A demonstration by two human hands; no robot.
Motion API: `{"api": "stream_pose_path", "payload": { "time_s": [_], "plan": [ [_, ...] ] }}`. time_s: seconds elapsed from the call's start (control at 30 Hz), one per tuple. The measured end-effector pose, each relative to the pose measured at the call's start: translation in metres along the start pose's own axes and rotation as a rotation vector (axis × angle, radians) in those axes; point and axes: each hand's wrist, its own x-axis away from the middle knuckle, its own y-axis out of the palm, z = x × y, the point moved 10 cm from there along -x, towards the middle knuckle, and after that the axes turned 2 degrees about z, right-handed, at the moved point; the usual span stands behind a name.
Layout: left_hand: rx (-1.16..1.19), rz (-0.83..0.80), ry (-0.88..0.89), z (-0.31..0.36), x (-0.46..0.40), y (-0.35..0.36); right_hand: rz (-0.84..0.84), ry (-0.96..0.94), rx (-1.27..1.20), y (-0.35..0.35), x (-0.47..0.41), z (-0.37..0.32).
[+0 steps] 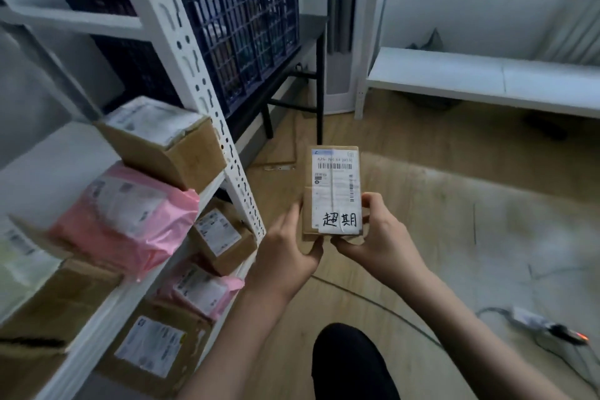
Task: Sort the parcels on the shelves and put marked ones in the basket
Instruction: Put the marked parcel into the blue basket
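Marked cardboard parcel (332,191) at frame centre, long axis pointing away from me, handwritten mark at its near end. Dark blue basket (240,19) lies up and left of it, nearer my left side. My left hand (285,256) cups the near-left corner, fingers loosely curled. My right hand (376,237) pinches the near-right edge.

The held parcel (332,191) sits between both hands above the floor (454,204). Left of it stand shelves (207,81) stacked with parcels; the basket (240,26) lies behind them, higher up.
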Motion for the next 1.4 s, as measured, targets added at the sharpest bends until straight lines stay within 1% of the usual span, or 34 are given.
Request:
{"api": "stream_pose_path", "payload": {
  "time_s": [0.07,0.17,0.47,0.63,0.73,0.87,0.97,1.1,1.27,1.4],
  "plan": [
    [-0.008,-0.061,-0.061,0.009,-0.009,-0.008,-0.024,0.042,0.006,-0.013,-0.003,-0.009],
    [0.015,-0.121,-0.082,0.03,-0.021,-0.028,-0.036,0.08,0.014,-0.037,-0.004,-0.032],
    [0.029,-0.207,-0.12,0.102,-0.035,-0.111,-0.108,0.16,0.029,-0.114,0.007,-0.114],
    [0.023,-0.22,-0.113,0.147,-0.048,-0.156,-0.135,0.21,0.034,-0.161,0.009,-0.153],
    [0.038,-0.249,-0.126,0.166,-0.069,-0.163,-0.15,0.229,0.038,-0.186,-0.009,-0.163],
    [0.105,-0.241,-0.162,0.182,-0.125,-0.154,-0.175,0.202,0.045,-0.217,-0.066,-0.163],
    [0.141,-0.14,-0.144,0.198,-0.186,-0.15,-0.159,0.14,0.037,-0.242,-0.129,-0.164],
    [0.132,-0.026,-0.135,0.213,-0.267,-0.15,-0.173,0.052,0.041,-0.268,-0.219,-0.175],
    [0.153,0.101,-0.184,0.22,-0.348,-0.169,-0.21,-0.091,0.07,-0.298,-0.315,-0.215],
    [0.17,0.213,-0.225,0.21,-0.391,-0.19,-0.265,-0.192,0.075,-0.295,-0.376,-0.248]
  ]
}}
